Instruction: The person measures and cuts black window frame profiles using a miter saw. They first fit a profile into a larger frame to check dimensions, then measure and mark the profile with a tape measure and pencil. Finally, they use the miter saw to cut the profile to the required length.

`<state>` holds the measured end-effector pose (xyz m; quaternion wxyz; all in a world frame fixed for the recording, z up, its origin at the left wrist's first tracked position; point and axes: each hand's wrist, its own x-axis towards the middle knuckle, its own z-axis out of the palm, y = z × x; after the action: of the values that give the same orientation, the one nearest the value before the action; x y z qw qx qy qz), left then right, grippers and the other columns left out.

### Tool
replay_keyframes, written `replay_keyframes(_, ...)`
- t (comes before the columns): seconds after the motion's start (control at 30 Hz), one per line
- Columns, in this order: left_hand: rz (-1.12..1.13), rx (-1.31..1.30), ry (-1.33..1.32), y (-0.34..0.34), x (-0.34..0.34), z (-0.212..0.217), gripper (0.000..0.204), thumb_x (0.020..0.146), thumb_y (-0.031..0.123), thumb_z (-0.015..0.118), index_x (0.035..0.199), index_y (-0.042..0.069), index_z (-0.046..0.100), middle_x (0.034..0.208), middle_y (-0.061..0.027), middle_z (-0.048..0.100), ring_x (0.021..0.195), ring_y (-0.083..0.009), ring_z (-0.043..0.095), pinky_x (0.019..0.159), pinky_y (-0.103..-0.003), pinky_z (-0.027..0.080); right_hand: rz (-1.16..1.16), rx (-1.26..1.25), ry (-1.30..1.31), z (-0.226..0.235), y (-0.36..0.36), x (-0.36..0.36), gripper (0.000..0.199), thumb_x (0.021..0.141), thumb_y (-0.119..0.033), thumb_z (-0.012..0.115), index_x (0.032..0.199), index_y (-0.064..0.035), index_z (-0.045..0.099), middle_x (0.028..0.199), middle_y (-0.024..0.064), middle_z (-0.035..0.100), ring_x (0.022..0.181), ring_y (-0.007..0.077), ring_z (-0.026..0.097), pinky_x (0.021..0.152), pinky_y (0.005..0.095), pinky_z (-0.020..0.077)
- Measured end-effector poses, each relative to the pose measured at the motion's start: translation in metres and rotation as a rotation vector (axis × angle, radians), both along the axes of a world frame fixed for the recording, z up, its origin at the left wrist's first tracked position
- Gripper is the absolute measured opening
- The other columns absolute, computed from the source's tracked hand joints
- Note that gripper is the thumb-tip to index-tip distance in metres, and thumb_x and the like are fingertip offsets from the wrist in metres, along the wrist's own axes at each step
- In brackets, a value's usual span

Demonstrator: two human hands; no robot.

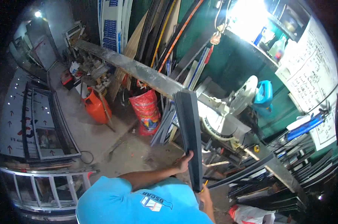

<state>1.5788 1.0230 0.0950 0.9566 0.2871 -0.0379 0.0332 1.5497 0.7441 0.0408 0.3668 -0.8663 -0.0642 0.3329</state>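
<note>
A long dark grey metal profile (pixel 187 123) stands in front of me, its far end by the workbench and its near end at my body. My left hand (pixel 184 162) is closed around its left edge, partway down. Close to the near end, my right hand (pixel 205 195) is closed with a thin yellow, pencil-like stick (pixel 206 183) poking out of it. Whether that hand also grips the profile is hard to make out. Just right of the profile, a mitre saw (pixel 218 125) sits on the workbench (pixel 139 73).
An orange container (pixel 96 106) and a red sack (pixel 145 112) stand below the bench. A ladder (pixel 42 186) and framed panels (pixel 46 123) lie at left. Long profiles (pixel 154 33) lean on the green wall. A blue jug (pixel 264 93) stands behind the saw; more profiles (pixel 273 194) are stacked right.
</note>
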Motion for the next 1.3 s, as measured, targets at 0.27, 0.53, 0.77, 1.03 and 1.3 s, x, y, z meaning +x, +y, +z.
replay_keyframes(0.27,-0.215,0.118,-0.104,-0.012,0.048,0.034,0.088,0.085,0.073,0.057,0.137,0.002,0.049,0.118,-0.0110,0.061,0.109,-0.0216,0.062,0.096,-0.039,0.049,-0.075,0.119,-0.278,-0.097,-0.046,0.016,0.053,0.071,0.014,0.058,0.122,-0.0042,0.058,0.109,0.0197,0.067,0.105,0.0350,0.065,0.090,0.0358,0.0492)
replay_keyframes(0.53,-0.341,0.069,-0.116,-0.009,0.098,0.015,0.105,0.086,0.080,0.043,0.156,0.003,0.028,0.145,-0.0163,0.052,0.130,-0.0270,0.052,0.109,-0.043,0.040,-0.207,0.165,-0.262,-0.082,-0.057,0.054,0.056,0.069,0.013,0.063,0.123,-0.0003,0.056,0.114,0.0202,0.065,0.109,0.0318,0.063,0.095,0.0387,0.0470)
replay_keyframes(0.77,-0.407,-0.053,-0.030,-0.017,0.119,-0.002,0.103,0.088,0.081,0.038,0.154,0.003,0.031,0.152,-0.0145,0.045,0.136,-0.0301,0.049,0.113,-0.046,0.037,-0.119,-0.050,-0.394,-0.107,-0.084,0.060,0.060,0.075,-0.028,0.081,0.120,0.0018,0.056,0.109,0.0252,0.062,0.105,0.0419,0.060,0.090,0.0457,0.0465)
replay_keyframes(1.03,-0.530,-0.065,-0.106,-0.023,0.127,-0.010,0.101,0.089,0.079,0.038,0.153,0.001,0.033,0.151,-0.0115,0.047,0.135,-0.0273,0.050,0.113,-0.044,0.040,-0.085,-0.189,-0.393,-0.094,-0.081,0.058,0.059,0.076,-0.031,0.080,0.119,0.0023,0.057,0.108,0.0254,0.062,0.104,0.0419,0.060,0.090,0.0458,0.0467)
replay_keyframes(1.3,-0.480,-0.054,-0.022,-0.023,0.117,0.004,0.102,0.086,0.081,0.042,0.148,0.000,0.042,0.142,-0.0154,0.055,0.128,-0.0264,0.057,0.109,-0.042,0.045,-0.069,-0.221,-0.360,-0.096,-0.084,0.050,0.059,0.077,-0.034,0.078,0.118,0.0028,0.057,0.107,0.0256,0.063,0.103,0.0419,0.060,0.089,0.0459,0.0470)
